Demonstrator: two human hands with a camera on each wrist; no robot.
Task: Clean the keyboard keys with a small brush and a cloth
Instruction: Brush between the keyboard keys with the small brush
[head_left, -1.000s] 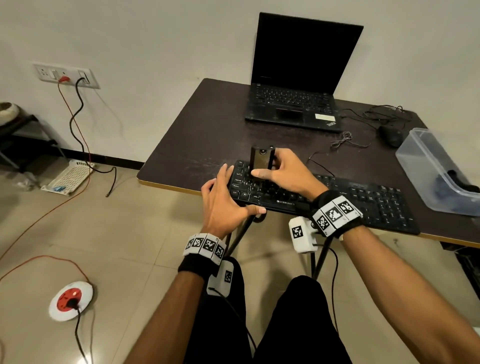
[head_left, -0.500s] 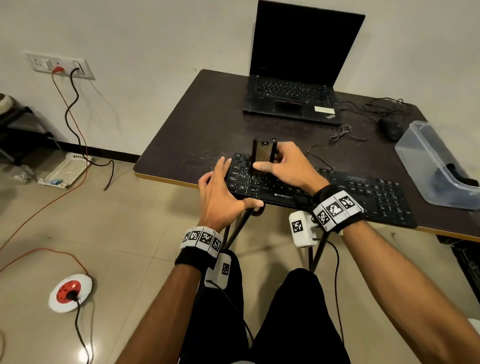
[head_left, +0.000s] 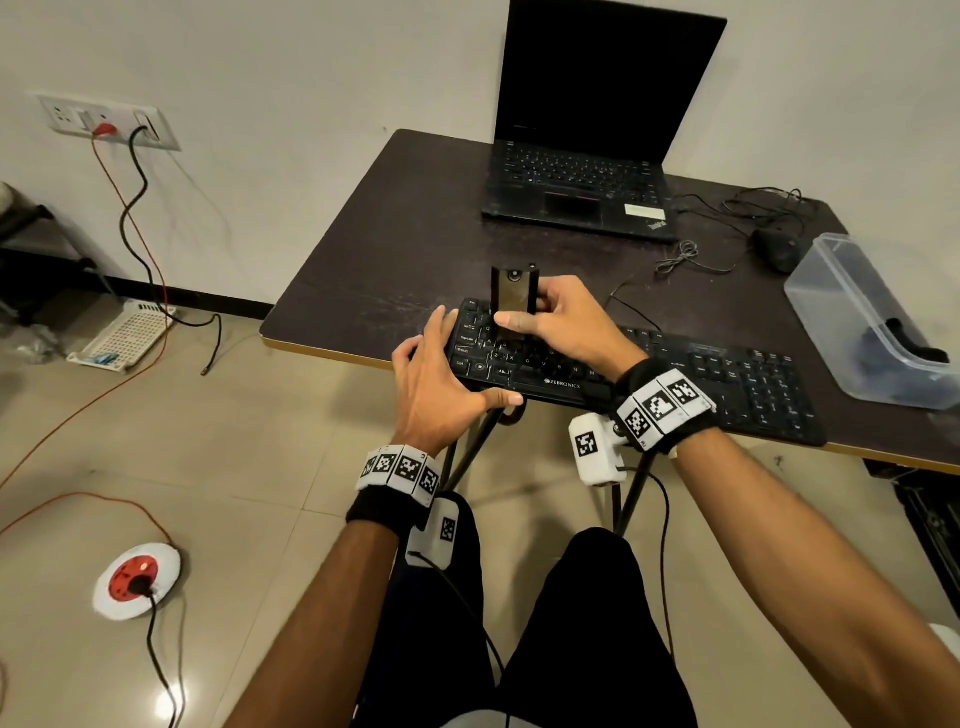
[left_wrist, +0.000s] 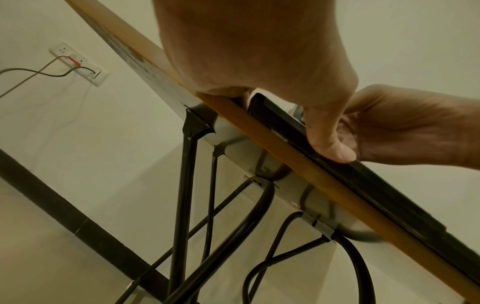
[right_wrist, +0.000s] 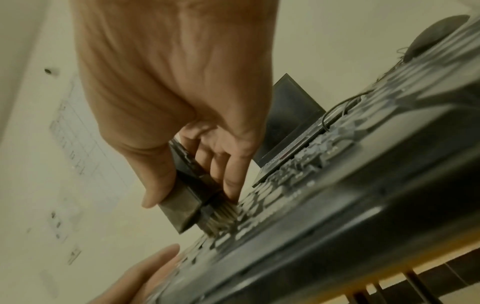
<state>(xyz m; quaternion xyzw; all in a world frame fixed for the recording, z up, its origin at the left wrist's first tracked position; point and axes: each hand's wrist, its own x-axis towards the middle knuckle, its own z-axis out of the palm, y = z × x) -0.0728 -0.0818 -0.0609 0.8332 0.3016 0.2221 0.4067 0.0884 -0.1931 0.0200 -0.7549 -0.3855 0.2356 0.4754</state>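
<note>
A black keyboard (head_left: 675, 384) lies along the table's front edge. My right hand (head_left: 519, 322) pinches a small dark brush (head_left: 514, 296) upright between thumb and fingers, over the keys near the keyboard's left end. In the right wrist view the brush (right_wrist: 192, 197) has its pale bristles (right_wrist: 221, 218) down on the keys (right_wrist: 259, 205). My left hand (head_left: 441, 374) braces the keyboard's left front corner, fingers straight beside its end and thumb (left_wrist: 330, 148) against its front edge (left_wrist: 363, 181). No cloth is clearly visible.
An open black laptop (head_left: 576, 182) sits at the back of the dark table (head_left: 395, 249). A mouse (head_left: 779, 249) and loose cables (head_left: 680, 257) lie right of it. A clear plastic box (head_left: 852, 312) with something dark inside stands at the right edge. Cords run across the floor on the left.
The brush has shifted only slightly over the left keys in my right hand. My left hand stays at the keyboard's left corner. The head view has tilted a little.
</note>
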